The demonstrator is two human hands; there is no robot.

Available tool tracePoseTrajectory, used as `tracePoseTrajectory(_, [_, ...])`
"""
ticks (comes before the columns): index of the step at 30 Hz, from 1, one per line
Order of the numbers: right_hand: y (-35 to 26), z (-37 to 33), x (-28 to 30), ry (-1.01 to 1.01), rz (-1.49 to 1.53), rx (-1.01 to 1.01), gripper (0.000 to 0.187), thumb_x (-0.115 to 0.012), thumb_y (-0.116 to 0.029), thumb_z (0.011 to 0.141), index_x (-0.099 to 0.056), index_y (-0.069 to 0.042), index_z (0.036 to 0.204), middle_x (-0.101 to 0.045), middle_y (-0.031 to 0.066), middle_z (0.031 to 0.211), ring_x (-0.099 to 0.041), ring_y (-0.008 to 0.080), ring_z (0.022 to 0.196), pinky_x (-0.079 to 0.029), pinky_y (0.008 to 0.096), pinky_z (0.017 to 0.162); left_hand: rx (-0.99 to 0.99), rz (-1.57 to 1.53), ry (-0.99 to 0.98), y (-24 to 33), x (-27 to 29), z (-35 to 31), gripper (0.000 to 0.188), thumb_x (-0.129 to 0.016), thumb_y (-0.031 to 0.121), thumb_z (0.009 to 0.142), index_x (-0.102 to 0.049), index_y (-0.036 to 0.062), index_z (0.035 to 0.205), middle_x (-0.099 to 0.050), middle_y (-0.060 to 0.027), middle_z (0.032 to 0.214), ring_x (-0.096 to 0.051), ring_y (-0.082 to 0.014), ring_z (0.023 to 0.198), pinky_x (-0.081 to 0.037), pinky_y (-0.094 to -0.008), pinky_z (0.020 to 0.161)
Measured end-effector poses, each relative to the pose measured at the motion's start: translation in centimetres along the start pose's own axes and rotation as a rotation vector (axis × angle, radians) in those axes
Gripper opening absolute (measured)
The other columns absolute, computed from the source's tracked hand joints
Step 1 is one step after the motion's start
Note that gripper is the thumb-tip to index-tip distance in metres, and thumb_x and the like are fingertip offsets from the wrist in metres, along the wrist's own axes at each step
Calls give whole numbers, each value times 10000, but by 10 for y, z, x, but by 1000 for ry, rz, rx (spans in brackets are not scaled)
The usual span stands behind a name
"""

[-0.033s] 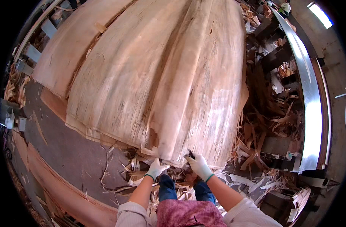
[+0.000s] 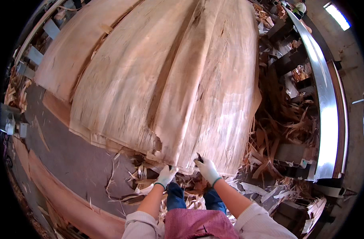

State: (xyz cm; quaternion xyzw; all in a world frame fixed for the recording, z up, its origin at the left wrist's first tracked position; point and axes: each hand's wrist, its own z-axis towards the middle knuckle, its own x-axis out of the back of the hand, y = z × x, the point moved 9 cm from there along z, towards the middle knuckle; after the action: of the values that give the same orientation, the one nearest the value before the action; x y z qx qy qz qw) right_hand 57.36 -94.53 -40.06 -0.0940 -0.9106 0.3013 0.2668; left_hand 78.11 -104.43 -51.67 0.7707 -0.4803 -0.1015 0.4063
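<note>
A long stack of pale brown wood veneer sheets (image 2: pixel 122 91) stretches away in front of me. On top lies a veneer sheet (image 2: pixel 178 111) with a raised lengthwise fold and a torn, ragged near corner. My left hand (image 2: pixel 166 175), in a white glove with a green cuff, is closed on the near edge of that sheet; its fingertips are partly hidden. To its right, my right hand (image 2: pixel 208 171), gloved alike, is closed around a small dark pointed tool (image 2: pixel 199 158) over the same edge. The tool's exact kind is hard to make out.
Veneer scraps (image 2: pixel 269 149) are heaped along the right and around my feet. Further right runs a long shiny metal strip (image 2: pixel 327 107). A long veneer strip (image 2: pixel 66 199) lies on the grey floor (image 2: pixel 78 167) at left. Another person (image 2: pixel 300 8) is at the far right.
The folded part of the top sheet has shifted slightly left, and its near end a little away from me. Both hands have moved slightly forward, still closed.
</note>
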Motion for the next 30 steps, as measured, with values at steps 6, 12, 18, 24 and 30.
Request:
tracePoseTrajectory(6, [-71,8,-51,76,-15,176,565,-694,-425,835,-578,-1,1191,-667,231,1014,-647,301,918,-490,378,801,67,-413,65,74,29,-58,535,-443,488,984,-572,32,735,-544,-29,581,-529,-129,477,-399,-286,441])
tracePoseTrajectory(12, [-181,-81,-11,246,427,260,192,-631,-168,853,-635,1,943,-663,91,752,-586,175,656,-481,331,616,-82,-296,-133,237,88,-164,481,-391,444,1015,-611,26,921,-623,-42,702,-603,-134,614,-476,-280,547])
tracePoseTrajectory(18, [-151,-144,133,507,578,324,118,-638,-100,853,-676,6,890,-595,-45,753,-483,55,664,-401,239,575,-73,-1028,-838,226,60,-200,399,-444,292,986,-461,95,1333,-438,-109,1416,-391,-205,1334,-411,-439,1029])
tracePoseTrajectory(24, [-113,-239,289,523,544,370,118,-636,-116,883,-641,-33,799,-514,-80,688,-408,25,611,-303,218,520,268,-1714,161,91,143,-157,604,-547,475,912,-394,132,1385,-364,-109,1474,-362,-281,1349,-316,-458,1090])
tracePoseTrajectory(30, [-11,-372,384,575,554,351,126,-625,-114,881,-654,-28,794,-540,-76,700,-439,25,641,-329,217,551,144,-1450,560,11,116,-208,625,-581,541,882,-465,107,1316,-510,-129,1314,-485,-309,1187,-396,-501,1007])
